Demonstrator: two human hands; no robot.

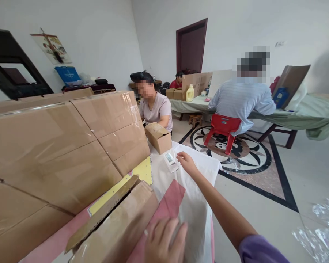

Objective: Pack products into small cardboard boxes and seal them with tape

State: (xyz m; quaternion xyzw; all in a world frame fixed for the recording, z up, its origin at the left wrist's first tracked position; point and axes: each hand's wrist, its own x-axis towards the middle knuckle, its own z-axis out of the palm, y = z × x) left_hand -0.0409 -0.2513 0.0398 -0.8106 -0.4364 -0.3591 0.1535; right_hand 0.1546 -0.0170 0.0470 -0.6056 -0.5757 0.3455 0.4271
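Observation:
My right hand is stretched out over the white tablecloth, its fingers loosely bent and nothing seen in them. Just left of its fingertips lies a small white device with a little screen; a narrow gap shows between them. My left hand is at the bottom edge, slightly blurred, with its fingers apart above a pink cloth. Beside it stands a cardboard box with a raised flap. The lower part of my left hand is cut off by the frame.
Stacked, taped cartons form a wall on the left. A smaller carton stands at the table's far end, before a seated person. Another person sits on a red chair at a green-covered table. Clear plastic lies at right.

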